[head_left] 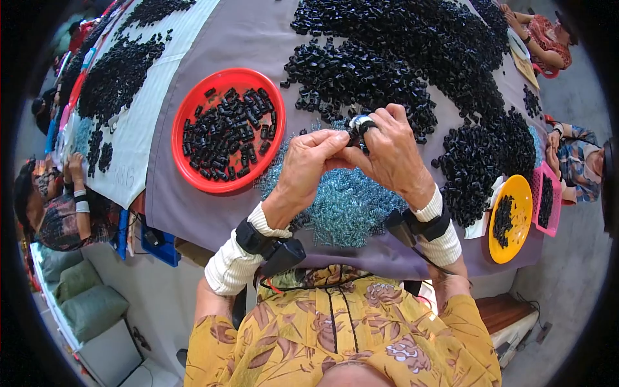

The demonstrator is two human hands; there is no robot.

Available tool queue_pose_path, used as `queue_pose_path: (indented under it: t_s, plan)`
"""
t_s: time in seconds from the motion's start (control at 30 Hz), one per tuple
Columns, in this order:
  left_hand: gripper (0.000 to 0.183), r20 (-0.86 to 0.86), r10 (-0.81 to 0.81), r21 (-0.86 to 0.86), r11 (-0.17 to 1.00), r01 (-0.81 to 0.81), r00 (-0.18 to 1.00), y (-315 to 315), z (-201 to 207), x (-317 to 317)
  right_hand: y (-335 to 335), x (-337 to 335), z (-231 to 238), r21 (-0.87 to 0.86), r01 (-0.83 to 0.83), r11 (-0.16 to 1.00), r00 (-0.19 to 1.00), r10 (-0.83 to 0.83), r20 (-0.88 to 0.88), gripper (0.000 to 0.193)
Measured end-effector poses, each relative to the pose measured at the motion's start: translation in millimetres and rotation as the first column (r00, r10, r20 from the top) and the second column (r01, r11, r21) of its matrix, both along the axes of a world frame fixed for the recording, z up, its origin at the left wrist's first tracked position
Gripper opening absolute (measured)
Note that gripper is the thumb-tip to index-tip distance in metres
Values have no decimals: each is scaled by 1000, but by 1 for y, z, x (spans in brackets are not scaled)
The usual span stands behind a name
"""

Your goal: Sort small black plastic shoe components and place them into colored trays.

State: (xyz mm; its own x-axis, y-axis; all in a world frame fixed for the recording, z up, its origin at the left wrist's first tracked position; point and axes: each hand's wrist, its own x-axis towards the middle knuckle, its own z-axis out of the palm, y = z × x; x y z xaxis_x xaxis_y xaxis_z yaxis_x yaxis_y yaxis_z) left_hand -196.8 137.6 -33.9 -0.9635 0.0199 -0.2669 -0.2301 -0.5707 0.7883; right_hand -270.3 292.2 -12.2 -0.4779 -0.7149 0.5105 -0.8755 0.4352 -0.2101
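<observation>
Above the clear-blue pile (348, 206) on the counter (258, 39), left hand (308, 166) and right hand (391, 155) pinch shut on a small black cap (358, 126): seemingly light, stiff, best gripped by its sides.

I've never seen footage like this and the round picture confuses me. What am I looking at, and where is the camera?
The camera sits on a person's head and looks down, so its wide lens bends the edges. The left hand and right hand meet over a grey cloth table, pinching a small black and white part between them. Below lies a heap of clear bluish pieces. A red plate holds black pieces; more black pieces lie piled behind. Other people sit around.
</observation>
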Motion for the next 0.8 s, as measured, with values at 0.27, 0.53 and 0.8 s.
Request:
queue_pose_path:
  t_s: [0.27, 0.53, 0.8]
  plan:
    - [27, 8, -66, -112, 991, 66, 998, -3, 4, 0, 1, -1, 0, -13, -2, 1000, 1000, 2, 9, 29]
    - [30, 30, -44, -79, 996, 47, 999, -4, 0, 0, 0, -5, -4, -89, -84, 992, 993, 91, 75, 24]
    - [26, 0, -148, -152, 977, 146, 989, 2, 0, 2, 3, -1, -10, -89, -129, 988, 981, 140, 131, 26]
